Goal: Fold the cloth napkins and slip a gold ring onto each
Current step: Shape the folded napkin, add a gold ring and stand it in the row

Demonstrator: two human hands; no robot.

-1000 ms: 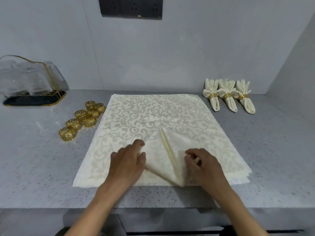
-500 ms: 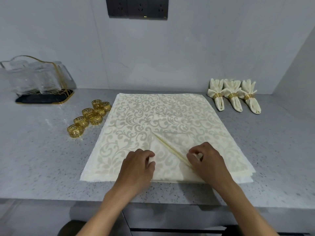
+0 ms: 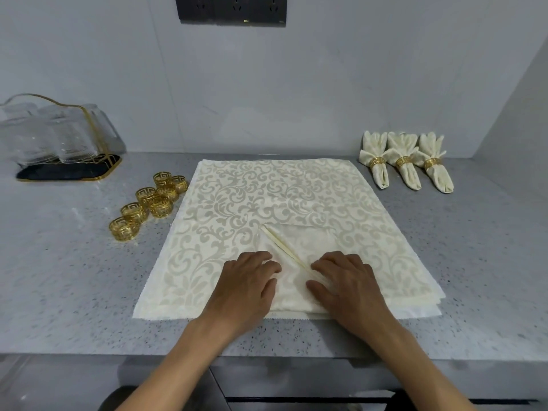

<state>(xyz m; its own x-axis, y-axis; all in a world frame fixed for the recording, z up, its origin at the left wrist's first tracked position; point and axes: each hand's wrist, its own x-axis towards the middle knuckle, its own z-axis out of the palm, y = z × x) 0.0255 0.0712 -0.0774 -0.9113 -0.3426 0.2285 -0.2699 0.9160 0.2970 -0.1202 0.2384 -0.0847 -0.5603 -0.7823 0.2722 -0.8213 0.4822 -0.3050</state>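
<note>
No readable brand or writing anywhere; the gold rings [image 3: 147, 202] are only showing a cut-out key-fret pattern, and the dark socket panel [image 3: 231, 9] on the wall is showing no legible text.

You're working on the stack of cream damask napkins [image 3: 267, 197], lying flat in the middle of the grey speckled desk [image 3: 474, 247], its near edge running just inside the desk's front edge. The top napkin's near part is folded over into a plain-side flap [image 3: 299, 247], sitting near-centre between your hands. The flap's hemmed edge [image 3: 284, 250] is running diagonally, from far-left down to near-right, ending under your right fingers.

Your left hand [image 3: 247, 284] is lying palm down on the cloth, fingers loosely bent and pressing the flap's left side, not pinching anything. Your right hand [image 3: 345, 281] is also palm down, fingers bent, fingertips pressing on the hemmed edge; I can't tell whether the thumb is pinching any cloth.

The loose rings are clustering on the desk just left of the stack, seven of them, standing on their rims or leaning on each other, none touching the cloth.

Three finished napkins [image 3: 404, 163] are lying far-right near the wall, side by side, each with a ring round its waist, fanned ends pointing to the wall, narrow ends pointing toward you and slightly right.

Far-left, a rack of clear glasses [image 3: 56, 134] is sitting on a dark gold-rimmed tray [image 3: 68, 170].
</note>
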